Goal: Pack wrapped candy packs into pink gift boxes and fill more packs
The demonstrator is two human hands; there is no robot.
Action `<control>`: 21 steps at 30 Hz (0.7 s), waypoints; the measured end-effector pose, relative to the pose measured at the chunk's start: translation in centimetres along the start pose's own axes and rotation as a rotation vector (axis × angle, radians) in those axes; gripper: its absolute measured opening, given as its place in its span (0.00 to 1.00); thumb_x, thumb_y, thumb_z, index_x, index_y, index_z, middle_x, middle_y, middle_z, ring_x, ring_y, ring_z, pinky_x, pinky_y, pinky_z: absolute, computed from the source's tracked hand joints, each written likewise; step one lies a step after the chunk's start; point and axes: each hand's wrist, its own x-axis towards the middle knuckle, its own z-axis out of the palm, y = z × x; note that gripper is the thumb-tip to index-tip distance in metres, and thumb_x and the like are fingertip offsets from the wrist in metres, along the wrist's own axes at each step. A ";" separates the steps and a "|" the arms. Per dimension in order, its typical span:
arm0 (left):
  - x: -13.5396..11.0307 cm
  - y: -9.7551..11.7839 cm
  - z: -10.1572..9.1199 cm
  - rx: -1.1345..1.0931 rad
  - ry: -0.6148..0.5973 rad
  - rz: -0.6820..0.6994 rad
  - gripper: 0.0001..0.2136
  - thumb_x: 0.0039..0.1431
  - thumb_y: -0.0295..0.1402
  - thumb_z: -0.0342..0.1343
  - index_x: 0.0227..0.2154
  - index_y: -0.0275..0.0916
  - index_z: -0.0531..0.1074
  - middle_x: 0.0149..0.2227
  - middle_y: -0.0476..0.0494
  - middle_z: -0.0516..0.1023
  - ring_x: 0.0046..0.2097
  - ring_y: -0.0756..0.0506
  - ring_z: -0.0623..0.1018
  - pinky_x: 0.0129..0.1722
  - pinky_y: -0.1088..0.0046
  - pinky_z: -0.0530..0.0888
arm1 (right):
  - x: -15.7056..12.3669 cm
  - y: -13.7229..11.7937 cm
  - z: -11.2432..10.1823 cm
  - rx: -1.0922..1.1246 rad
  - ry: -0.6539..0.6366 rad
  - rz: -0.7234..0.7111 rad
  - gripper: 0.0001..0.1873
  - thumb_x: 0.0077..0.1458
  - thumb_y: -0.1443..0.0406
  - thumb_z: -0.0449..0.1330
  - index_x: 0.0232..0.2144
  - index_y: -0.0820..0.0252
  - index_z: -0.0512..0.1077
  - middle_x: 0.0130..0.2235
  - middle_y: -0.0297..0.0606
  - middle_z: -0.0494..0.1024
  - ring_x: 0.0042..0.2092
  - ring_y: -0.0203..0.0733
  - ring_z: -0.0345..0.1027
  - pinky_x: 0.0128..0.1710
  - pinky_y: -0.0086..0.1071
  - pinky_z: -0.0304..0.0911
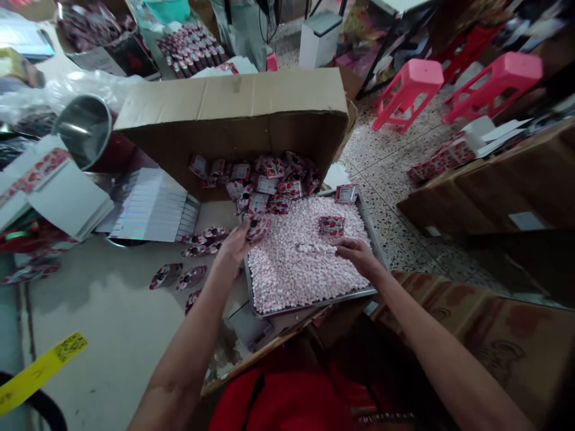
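Observation:
A metal tray (381, 254) is filled with small pale pink pellets (296, 269), which look like candies. My left hand (234, 244) is closed around a small red-and-white printed packet (259, 227) at the tray's left edge. Over the right part of the pellets is my right hand (359, 257), its fingers drawn together. What they hold, if anything, is too small to make out. One printed packet (331, 226) lies on the pellets just beyond that hand, and another packet (347, 193) rests at the tray's far right corner.
Behind the tray, a cardboard box (269, 96) lies on its side with many printed packets (265, 182) at its opening. More packets (166, 275) stand on the table to the left, near stacked white cartons (150, 203) and a metal pot (85, 131). Pink stools (408, 90) stand beyond.

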 end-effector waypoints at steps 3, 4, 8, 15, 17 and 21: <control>-1.1 -3.2 3.0 0.066 0.022 0.105 0.22 0.55 0.52 0.70 0.39 0.37 0.79 0.43 0.41 0.83 0.39 0.46 0.81 0.38 0.68 0.83 | -0.2 -3.0 0.0 -0.014 -0.031 -0.030 0.23 0.38 0.50 0.77 0.33 0.58 0.83 0.31 0.36 0.82 0.32 0.37 0.70 0.36 0.33 0.66; -1.4 -4.0 3.7 0.118 0.025 0.155 0.25 0.52 0.55 0.71 0.40 0.37 0.80 0.42 0.41 0.83 0.37 0.47 0.80 0.36 0.71 0.82 | -0.1 -3.9 0.1 -0.029 -0.034 -0.046 0.23 0.38 0.50 0.77 0.33 0.58 0.83 0.31 0.36 0.82 0.32 0.38 0.70 0.36 0.33 0.67; -2.8 -6.1 5.4 0.373 -0.023 0.347 0.37 0.48 0.67 0.64 0.44 0.36 0.83 0.39 0.42 0.83 0.32 0.49 0.77 0.29 0.76 0.76 | 0.7 -6.5 0.8 -0.125 -0.040 -0.123 0.21 0.40 0.52 0.75 0.32 0.60 0.83 0.30 0.37 0.82 0.32 0.37 0.70 0.36 0.32 0.67; -3.6 -7.5 6.2 0.627 -0.021 0.503 0.34 0.57 0.66 0.54 0.37 0.36 0.84 0.25 0.46 0.76 0.26 0.48 0.72 0.26 0.74 0.72 | 1.5 -10.2 2.8 -0.710 -0.021 -0.212 0.11 0.51 0.65 0.65 0.35 0.63 0.86 0.32 0.39 0.85 0.36 0.43 0.76 0.39 0.32 0.66; -3.7 -7.7 6.4 0.644 -0.005 0.505 0.33 0.58 0.66 0.53 0.35 0.37 0.83 0.27 0.44 0.78 0.27 0.48 0.74 0.26 0.74 0.71 | 0.9 -12.0 4.2 -0.994 -0.011 -0.257 0.13 0.53 0.69 0.63 0.38 0.61 0.87 0.38 0.41 0.87 0.42 0.46 0.78 0.43 0.32 0.68; -4.1 -7.9 7.0 0.581 0.019 0.376 0.36 0.55 0.71 0.53 0.32 0.37 0.81 0.26 0.45 0.76 0.25 0.48 0.73 0.25 0.73 0.70 | -1.2 -15.3 8.2 -1.362 0.005 -0.268 0.16 0.56 0.70 0.61 0.42 0.60 0.87 0.41 0.46 0.87 0.45 0.47 0.79 0.46 0.33 0.68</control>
